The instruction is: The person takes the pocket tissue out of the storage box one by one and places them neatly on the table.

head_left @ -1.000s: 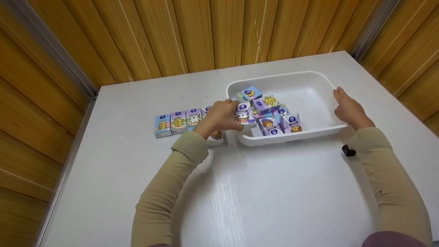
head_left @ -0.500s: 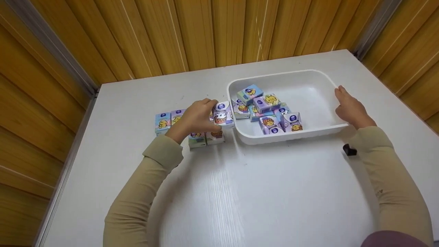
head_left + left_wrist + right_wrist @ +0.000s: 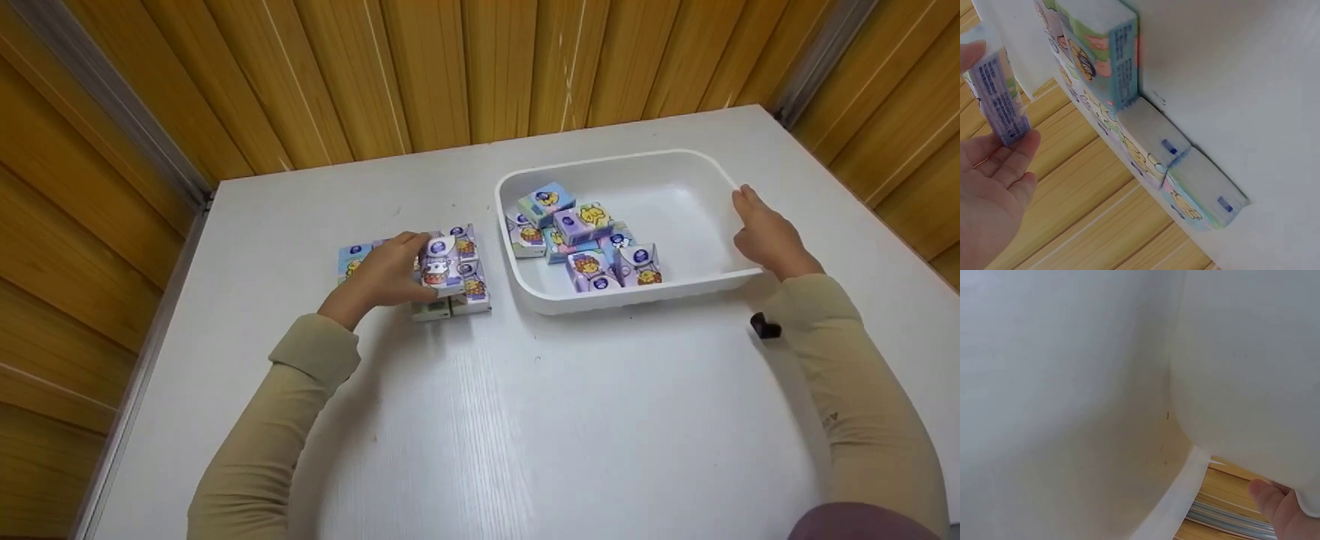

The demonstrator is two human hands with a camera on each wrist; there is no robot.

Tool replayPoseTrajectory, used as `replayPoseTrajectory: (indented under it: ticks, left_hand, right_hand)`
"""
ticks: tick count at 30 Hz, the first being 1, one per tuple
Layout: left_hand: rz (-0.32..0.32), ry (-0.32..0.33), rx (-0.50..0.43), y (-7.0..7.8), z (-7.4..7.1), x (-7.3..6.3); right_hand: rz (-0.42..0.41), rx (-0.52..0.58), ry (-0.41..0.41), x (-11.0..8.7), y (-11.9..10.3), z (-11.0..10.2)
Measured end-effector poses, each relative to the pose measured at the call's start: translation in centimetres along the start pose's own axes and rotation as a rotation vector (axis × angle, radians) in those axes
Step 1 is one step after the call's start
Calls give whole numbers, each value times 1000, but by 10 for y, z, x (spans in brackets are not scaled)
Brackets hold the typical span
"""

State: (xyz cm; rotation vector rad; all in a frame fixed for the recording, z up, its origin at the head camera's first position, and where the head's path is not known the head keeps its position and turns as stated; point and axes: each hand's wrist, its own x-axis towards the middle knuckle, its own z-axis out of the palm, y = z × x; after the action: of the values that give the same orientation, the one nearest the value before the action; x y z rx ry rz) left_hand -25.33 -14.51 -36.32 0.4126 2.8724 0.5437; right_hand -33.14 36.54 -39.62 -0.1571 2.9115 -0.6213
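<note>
My left hand (image 3: 382,274) pinches a small white-and-purple tissue pack (image 3: 441,266) between thumb and fingers, over a group of packs at the left. In the left wrist view the held tissue pack (image 3: 999,95) shows its printed purple side, apart from the row of packs (image 3: 1151,140) standing on the table. My right hand (image 3: 772,236) holds the right-hand rim of a white plastic tray (image 3: 697,289). Fingertips (image 3: 1266,495) show past the tray's wall in the right wrist view. Several loose tissue packs (image 3: 583,223) lie heaped in the tray's left half.
Beside the tray's left wall, more packs sit together in rows, such as a purple pack (image 3: 472,289) at the near right. A small black object (image 3: 765,325) lies near my right sleeve. Wood-patterned panels (image 3: 495,71) stand behind the white table (image 3: 585,420).
My left hand has carried the tissue pack left, out of the tray and across to the grouped packs on the table. The right hand stays at the tray rim.
</note>
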Motion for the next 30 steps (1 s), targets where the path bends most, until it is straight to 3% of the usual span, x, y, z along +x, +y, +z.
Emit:
replayPoseTrajectory:
  ticks: [6, 15, 24, 30]
  left_hand:
    - [-48, -36, 10, -17, 0, -11]
    - [-74, -32, 3, -44, -2, -24]
    - [-139, -77, -49, -59, 2, -33]
    - [-143, -114, -38, -68, 7, -36]
  right_hand:
    - [-8, 1, 2, 0, 0, 0]
    - [-28, -12, 4, -1, 1, 0]
    - [-52, -23, 21, -2, 2, 0]
    - [-21, -13, 19, -1, 1, 1]
